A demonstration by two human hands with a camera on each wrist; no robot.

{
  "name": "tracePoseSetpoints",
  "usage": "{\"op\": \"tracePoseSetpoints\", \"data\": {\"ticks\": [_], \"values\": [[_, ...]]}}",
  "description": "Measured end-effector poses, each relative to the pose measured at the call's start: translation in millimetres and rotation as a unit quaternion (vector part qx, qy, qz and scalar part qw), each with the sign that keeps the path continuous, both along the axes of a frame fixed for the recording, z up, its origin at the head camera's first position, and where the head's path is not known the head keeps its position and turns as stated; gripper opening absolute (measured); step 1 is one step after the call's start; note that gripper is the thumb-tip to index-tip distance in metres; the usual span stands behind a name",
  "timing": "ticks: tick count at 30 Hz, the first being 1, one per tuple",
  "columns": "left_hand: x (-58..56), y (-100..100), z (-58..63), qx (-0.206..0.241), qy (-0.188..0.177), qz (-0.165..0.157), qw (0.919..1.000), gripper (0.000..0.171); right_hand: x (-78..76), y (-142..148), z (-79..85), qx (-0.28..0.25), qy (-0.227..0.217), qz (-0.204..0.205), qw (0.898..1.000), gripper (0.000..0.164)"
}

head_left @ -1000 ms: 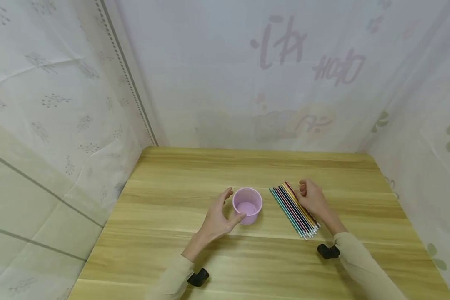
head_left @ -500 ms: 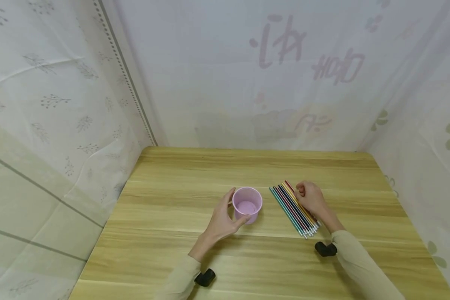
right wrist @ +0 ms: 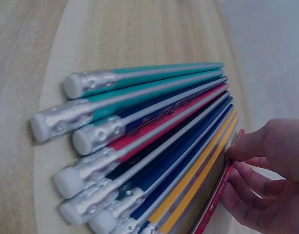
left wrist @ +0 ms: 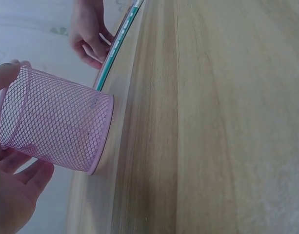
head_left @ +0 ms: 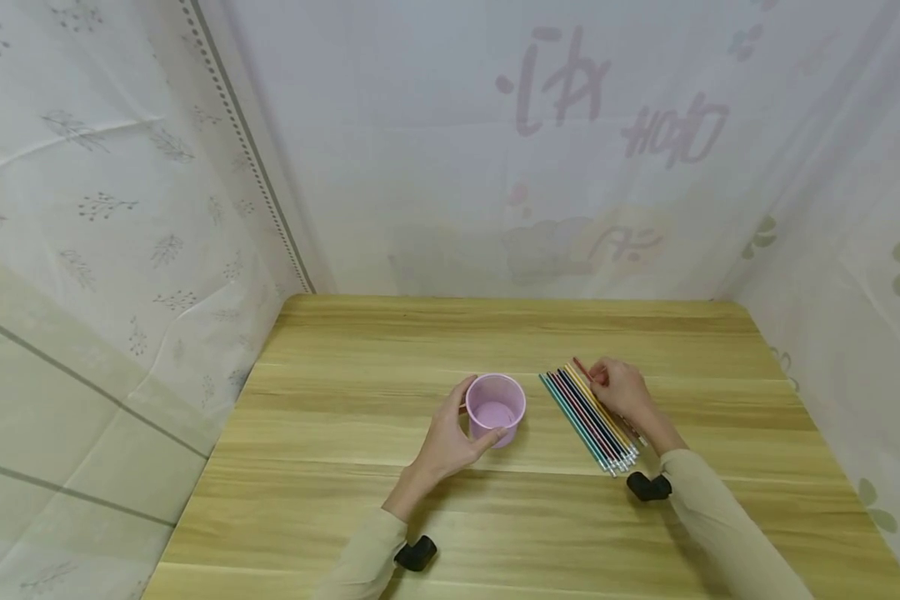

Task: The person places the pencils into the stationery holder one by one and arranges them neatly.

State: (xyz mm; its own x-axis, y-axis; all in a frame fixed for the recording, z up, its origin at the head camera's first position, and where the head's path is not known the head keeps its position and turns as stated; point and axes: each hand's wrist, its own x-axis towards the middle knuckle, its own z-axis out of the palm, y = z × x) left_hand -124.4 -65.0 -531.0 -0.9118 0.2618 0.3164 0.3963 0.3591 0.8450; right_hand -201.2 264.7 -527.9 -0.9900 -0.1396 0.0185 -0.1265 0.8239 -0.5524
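A pink mesh pen cup (head_left: 493,390) stands upright on the table. My left hand (head_left: 444,442) holds it from the left, thumb at the near side and fingers around the far side; in the left wrist view the cup's mesh wall (left wrist: 61,122) shows nothing inside. To the right lies a row of pencils (head_left: 579,417) in teal, navy, red and yellow, their white erasers (right wrist: 69,183) toward me. At the row's right edge my right hand (head_left: 622,390) pinches a red pencil (right wrist: 213,201) between thumb and fingers, its far end angled slightly away from the yellow ones.
The wood-grain table (head_left: 330,467) reaches back to a pale printed curtain (head_left: 435,167). More patterned cloth (head_left: 120,250) hangs at the left side and the right. A black camera (head_left: 416,553) sits under the left sleeve, another black camera (head_left: 648,487) under the right.
My left hand has moved right and closed around the pen cup. My right hand has taken the outermost red pencil and drawn it slightly away from the row.
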Motion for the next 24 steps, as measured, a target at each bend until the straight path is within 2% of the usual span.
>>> {"op": "tracePoseSetpoints", "data": {"ticks": [6,12,19,24], "values": [[-2.5,1,-4.1,0.019,0.017,-0.009,0.9996,0.087,-1.5,0,2.7,-0.017,-0.003,0.001,1.0,0.018],[-3.2,2,-4.7,0.028,0.009,-0.012,0.9995,0.087,-0.3,-1,7.5,-0.031,0.015,0.003,0.999,0.022],[-2.4,2,-3.6,0.017,-0.003,-0.005,0.9998,0.087,3.0,-4,15.1,-0.059,0.03,0.0,0.998,0.026],[-1.4,3,-0.8,0.012,0.008,-0.005,0.9999,0.086,6.0,-8,22.7,-0.079,0.048,-0.016,0.996,0.026]]}}
